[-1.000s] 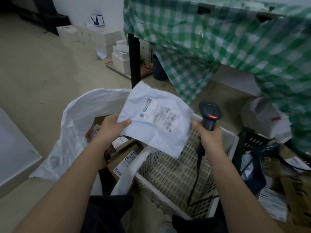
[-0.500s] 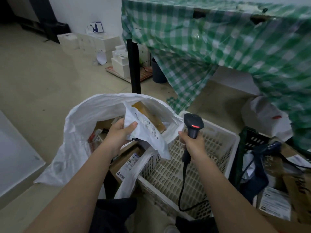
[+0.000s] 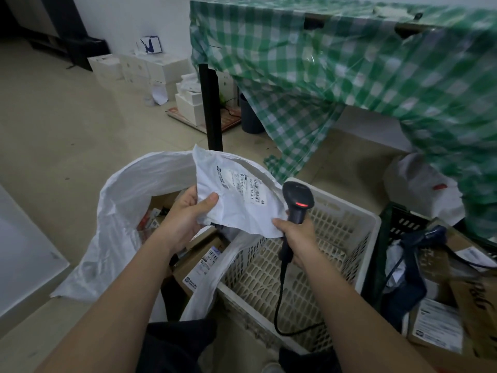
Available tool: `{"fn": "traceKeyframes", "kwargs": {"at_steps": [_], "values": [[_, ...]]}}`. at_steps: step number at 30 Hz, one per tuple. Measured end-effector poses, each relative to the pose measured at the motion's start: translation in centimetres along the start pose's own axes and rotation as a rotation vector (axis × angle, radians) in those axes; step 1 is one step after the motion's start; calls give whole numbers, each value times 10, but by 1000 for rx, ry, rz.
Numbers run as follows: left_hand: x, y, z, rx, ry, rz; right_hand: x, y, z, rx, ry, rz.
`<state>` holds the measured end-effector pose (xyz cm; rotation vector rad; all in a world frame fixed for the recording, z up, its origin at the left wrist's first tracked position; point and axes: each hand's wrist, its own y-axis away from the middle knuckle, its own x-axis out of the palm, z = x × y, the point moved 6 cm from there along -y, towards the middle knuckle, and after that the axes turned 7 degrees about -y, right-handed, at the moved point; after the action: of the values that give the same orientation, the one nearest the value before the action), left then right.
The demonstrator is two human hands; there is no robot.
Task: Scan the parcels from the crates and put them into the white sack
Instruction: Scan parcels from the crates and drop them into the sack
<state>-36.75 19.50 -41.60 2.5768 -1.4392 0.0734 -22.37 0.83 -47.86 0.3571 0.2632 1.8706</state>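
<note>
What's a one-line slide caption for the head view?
Left hand holds a white mailer over the white sack; right hand grips the barcode scanner above a white crate.

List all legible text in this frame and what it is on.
White mailer label: barcodes and print, too blurred to read.
Box in white sack, label: too small.
Cardboard box: black handwriting, illegible.
Label at lower right: blurred.

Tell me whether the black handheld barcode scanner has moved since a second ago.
Yes. The black handheld barcode scanner has shifted left along the white plastic crate's far rim, toward the white sack.
</note>
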Motion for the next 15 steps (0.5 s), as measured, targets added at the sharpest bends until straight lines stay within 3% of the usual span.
{"fn": "traceKeyframes", "kwargs": {"at_steps": [3,6,10,15], "values": [[-14,1,15,-73,-394,-77,-9,5,27,-159,28,-51],[-14,6,24,-94,-741,-112,-14,11,43,-206,115,13],[9,7,11,52,-789,-89,-6,22,54,-212,266,226],[37,-9,26,-35,-633,44,1,41,69,-196,327,457]]}}
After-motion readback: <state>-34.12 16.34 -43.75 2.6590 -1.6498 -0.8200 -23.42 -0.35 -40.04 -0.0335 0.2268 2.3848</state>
